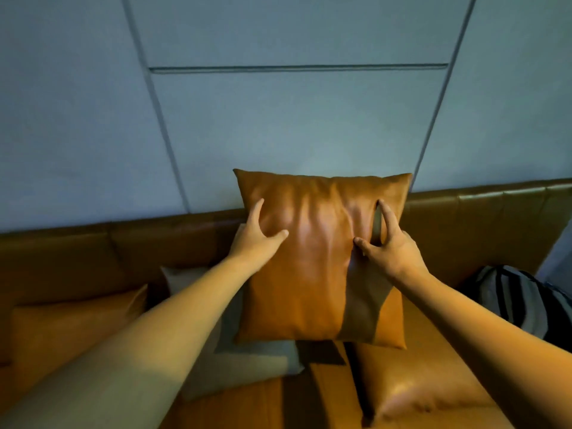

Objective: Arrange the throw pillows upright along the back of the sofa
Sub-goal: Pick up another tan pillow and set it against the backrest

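Observation:
An orange leather throw pillow [309, 274] with a brown vertical stripe stands upright, its top rising above the sofa back [483, 218]. My left hand [257, 236] presses on its upper left with fingers spread. My right hand [390, 246] pinches a fold of its front at the upper right. A grey pillow [235, 363] lies flat beneath and to the left of it. Another orange pillow [74, 329] lies at the far left on the seat. A third orange pillow [427, 388] lies flat at the lower right.
A striped grey and black bag or cushion [520, 298] sits at the right end of the sofa. A pale blue panelled wall [294, 119] rises behind the sofa back. The orange seat [260, 407] shows between the pillows.

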